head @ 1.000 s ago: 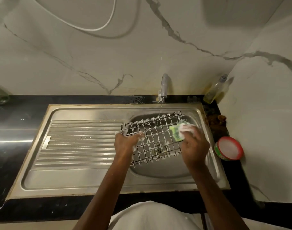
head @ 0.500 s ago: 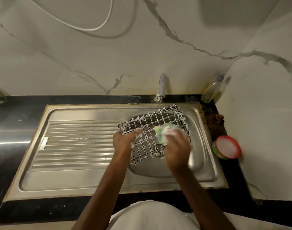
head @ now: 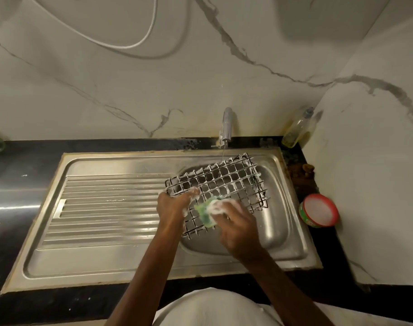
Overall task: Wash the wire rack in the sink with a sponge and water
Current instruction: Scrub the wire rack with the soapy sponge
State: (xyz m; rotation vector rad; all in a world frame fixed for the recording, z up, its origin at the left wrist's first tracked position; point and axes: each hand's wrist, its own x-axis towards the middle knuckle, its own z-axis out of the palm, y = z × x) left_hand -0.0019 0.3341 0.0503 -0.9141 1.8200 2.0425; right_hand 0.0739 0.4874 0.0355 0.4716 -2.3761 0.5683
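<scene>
The right hand (head: 238,228) grips the soapy sponge (head: 206,211) against the wire rack (head: 220,182), which the left hand (head: 175,207) holds tilted over the sink (head: 274,228). Best scrub along each wire, under the tap (head: 226,124) trickle.

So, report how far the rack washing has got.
Done: white suds coat the metal wire rack. In hand: left hand holds its edge over the steel sink; right hand scrubs with the soapy green sponge. Left: rinsing under the tap's thin stream.
</scene>
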